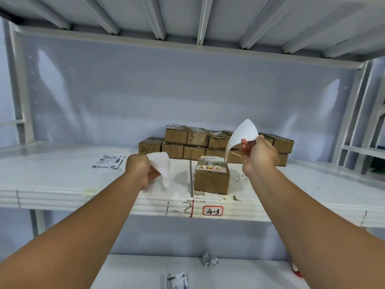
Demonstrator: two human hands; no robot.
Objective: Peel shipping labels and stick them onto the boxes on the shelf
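I judge one label peeled. My left hand (pixel 139 170) grips a limp white sheet (pixel 161 166), probably backing. My right hand (pixel 259 153) pinches a curled white sheet (pixel 242 135), probably the label, above the front box (pixel 211 180), whose top already bears a printed label (pixel 211 166). Whether the stacked boxes (pixel 177 135) behind are labelled, I cannot tell. Spare labels (pixel 108 162) lie on the shelf (pixel 62 184), which has open room left of the front box.

The print on the stack of labels (pixel 108 162) is too small to read; the bottom edge crops a loose label (pixel 177 280).
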